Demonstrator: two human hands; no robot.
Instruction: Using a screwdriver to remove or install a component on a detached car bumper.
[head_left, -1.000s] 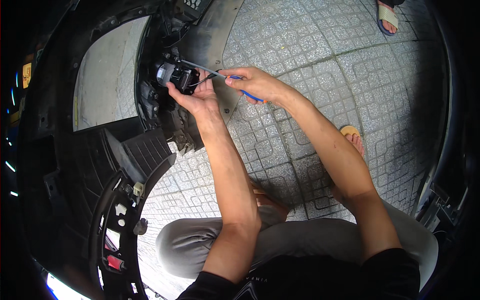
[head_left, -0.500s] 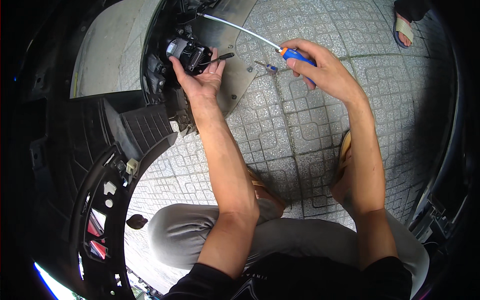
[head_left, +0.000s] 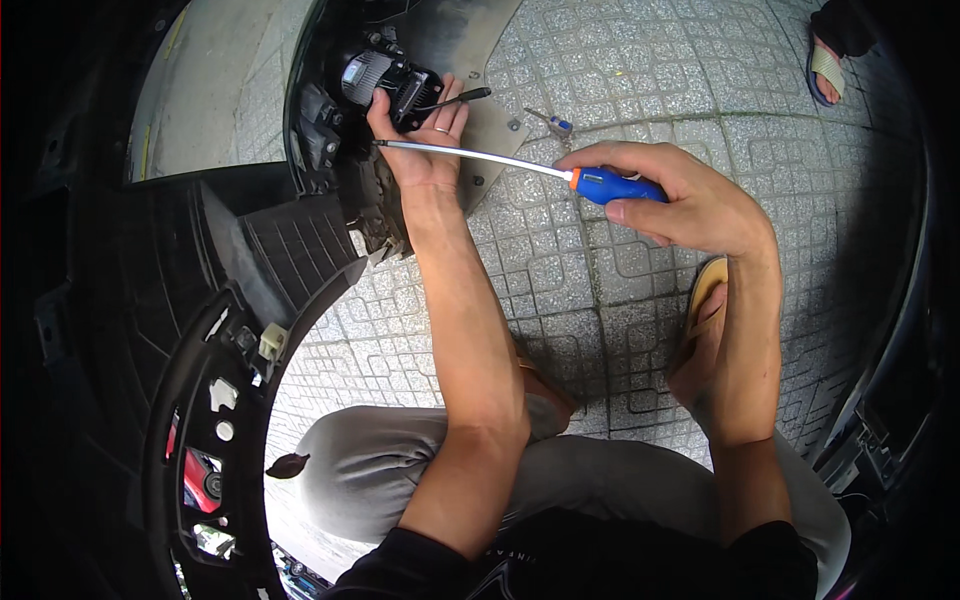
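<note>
My left hand (head_left: 425, 170) is palm up under a black finned lamp unit (head_left: 400, 88) with a clear lens at its left end. The thumb rests on the unit's near side and the fingers lie beneath it. A short black cable (head_left: 465, 97) with a plug sticks out past my fingers. My right hand (head_left: 705, 205) is closed round the blue and orange handle of a long screwdriver (head_left: 510, 160). Its shaft points left, crossing in front of my left palm, and the tip appears apart from the lamp unit.
A small blue-handled screwdriver (head_left: 555, 123) lies on the patterned paving. Black car trim (head_left: 290, 240) and a curved, slotted frame (head_left: 190, 400) stand along the left. A flat grey panel (head_left: 490, 90) lies beyond my left hand. Another person's sandalled foot (head_left: 828, 70) is at the far right.
The screwdriver tip has come away from the dark part beyond the lamp unit and moved nearer to me. My right hand has moved right and nearer. My left hand still supports the unit.
</note>
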